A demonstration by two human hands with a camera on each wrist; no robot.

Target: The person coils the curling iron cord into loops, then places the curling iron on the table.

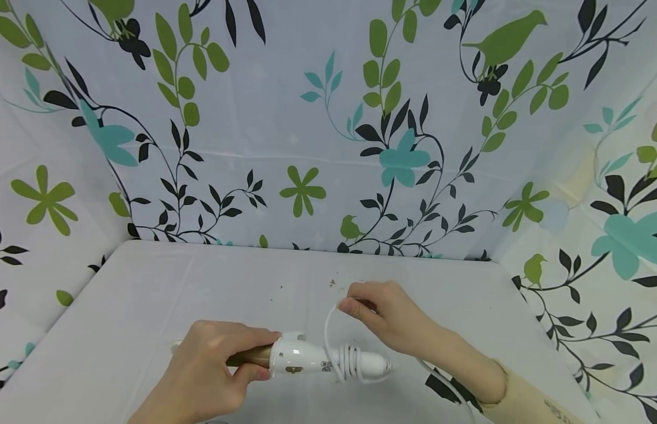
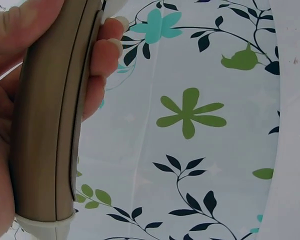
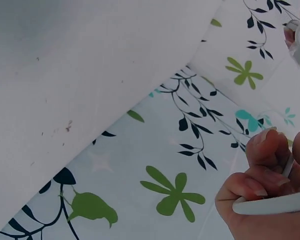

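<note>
My left hand grips the brown barrel of what looks like a curling iron, fingers and thumb wrapped round it. Its glossy white handle points right, level over the table. White cord is wound in several turns round the handle near its tapered end. Up and to the right, my right hand pinches a loop of this cord between thumb and fingers. In the right wrist view a stretch of cord runs across the curled fingers. More cord trails below the right forearm.
A white tabletop lies under both hands, with small brown specks toward the back. Cloth printed with leaves, flowers and birds hangs behind and at both sides. A dark patch shows beneath the right forearm.
</note>
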